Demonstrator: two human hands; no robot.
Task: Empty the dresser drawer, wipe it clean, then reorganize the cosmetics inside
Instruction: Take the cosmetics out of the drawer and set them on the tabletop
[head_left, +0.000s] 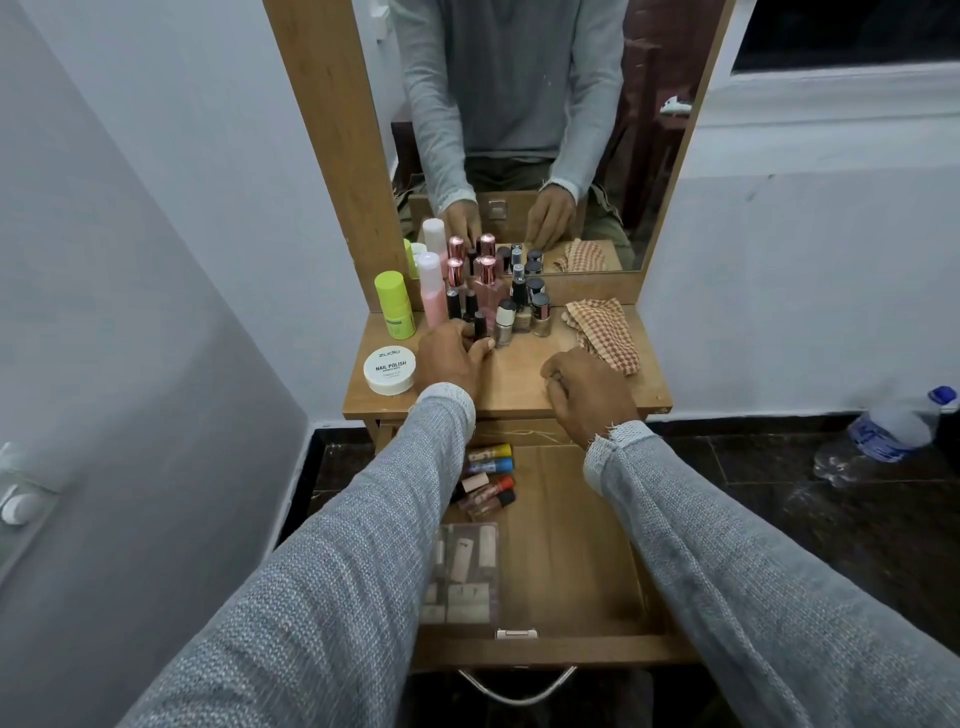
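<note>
Head view, left hand (451, 358) pinching dark nail polish bottle (480, 326); right hand (587, 392) fisted, apart

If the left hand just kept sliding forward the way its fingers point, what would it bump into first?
Probably the small dark-capped nail polish bottle that the left hand is already touching with its fingertips, at the front of the cluster of bottles. Depth is hard to judge, but nothing else seems to lie nearer.
</note>
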